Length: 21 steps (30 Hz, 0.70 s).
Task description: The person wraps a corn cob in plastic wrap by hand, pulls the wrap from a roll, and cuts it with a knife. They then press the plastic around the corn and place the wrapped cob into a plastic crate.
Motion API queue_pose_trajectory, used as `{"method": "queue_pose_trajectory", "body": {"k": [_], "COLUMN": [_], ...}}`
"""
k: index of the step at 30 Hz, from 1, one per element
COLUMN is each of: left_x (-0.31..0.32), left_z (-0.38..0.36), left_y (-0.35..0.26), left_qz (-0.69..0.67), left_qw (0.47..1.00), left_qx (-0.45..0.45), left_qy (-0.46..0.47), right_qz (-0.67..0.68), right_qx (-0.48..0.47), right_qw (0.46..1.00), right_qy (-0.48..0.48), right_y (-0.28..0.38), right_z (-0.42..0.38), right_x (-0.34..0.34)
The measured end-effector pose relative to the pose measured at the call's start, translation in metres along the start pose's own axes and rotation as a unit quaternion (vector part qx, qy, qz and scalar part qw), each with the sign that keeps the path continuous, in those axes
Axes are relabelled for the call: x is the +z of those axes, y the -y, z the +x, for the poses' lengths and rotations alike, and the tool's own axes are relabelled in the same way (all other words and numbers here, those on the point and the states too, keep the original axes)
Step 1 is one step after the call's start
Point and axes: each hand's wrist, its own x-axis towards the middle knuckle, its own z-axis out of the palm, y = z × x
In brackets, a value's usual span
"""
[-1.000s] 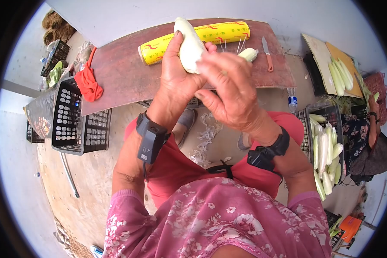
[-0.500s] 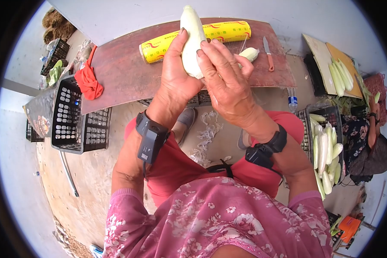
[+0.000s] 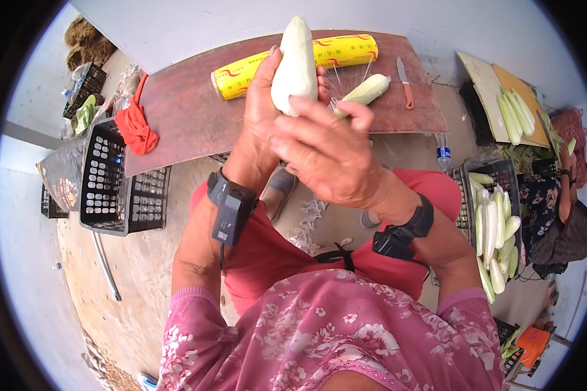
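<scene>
My left hand (image 3: pixel 265 107) is wrapped around a pale green zucchini (image 3: pixel 295 58), holding it nearly upright above the table, with fingertips showing on its far side. Across the lower end of this zucchini lies my right hand (image 3: pixel 329 153), fingers stretched out and slightly blurred, its palm turned down. Behind the hands a yellow printed roll of cling film (image 3: pixel 346 51) rests on the table. Thin clear film strands run from the roll toward a second zucchini (image 3: pixel 368 89), which lies on the tabletop just beyond my right hand.
The reddish wooden table (image 3: pixel 182 117) carries a knife (image 3: pixel 405 81) at right and a red cloth (image 3: pixel 135 129) at its left edge. Black crates stand on both sides; the right crate (image 3: pixel 463 202) holds several zucchini. Another person's arm (image 3: pixel 565 179) shows at far right.
My right hand has slid down and left from the zucchini's side to its lower end. The held zucchini has dropped slightly, and the second zucchini is more exposed.
</scene>
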Motion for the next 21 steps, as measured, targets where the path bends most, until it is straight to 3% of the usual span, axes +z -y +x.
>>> {"method": "queue_pose_trajectory", "body": {"k": [3,5,7,8,11,12,14,17,21], "left_x": [0.008,0.009,0.008,0.009,0.012,0.010,0.010,0.010,0.013], "left_z": [0.000,0.000,0.000,0.000,0.000,0.002,0.003,0.003,0.000], "left_y": [0.002,0.005,0.009,0.012,0.024,0.027,0.033,0.033,0.029], "left_qz": [-0.024,-0.039,-0.057,-0.061,-0.059,-0.047,-0.013,0.004,0.113], "left_qw": [1.000,0.999,0.995,0.993,0.987,0.986,0.987,0.989,0.985], "left_qx": [-0.010,-0.029,-0.060,-0.077,-0.122,-0.130,-0.130,-0.131,-0.123], "left_qy": [-0.002,0.018,0.050,0.060,0.085,0.091,0.088,0.072,0.033], "right_qz": [0.068,0.200,0.365,0.473,0.719,0.786,0.751,0.765,0.677], "right_qx": [0.127,0.315,0.472,0.498,0.493,0.438,0.475,0.448,0.485], "right_qw": [0.979,0.907,0.776,0.706,0.465,0.424,0.453,0.458,0.524], "right_qy": [-0.142,-0.193,-0.205,-0.175,-0.151,-0.106,-0.073,-0.056,-0.180], "right_y": [-0.026,-0.039,-0.056,-0.067,-0.085,-0.088,-0.089,-0.097,-0.092], "right_z": [0.006,0.007,0.004,-0.001,-0.010,-0.012,-0.015,-0.024,-0.012], "right_x": [-0.005,-0.007,-0.012,-0.017,-0.012,-0.014,-0.018,-0.014,-0.013]}}
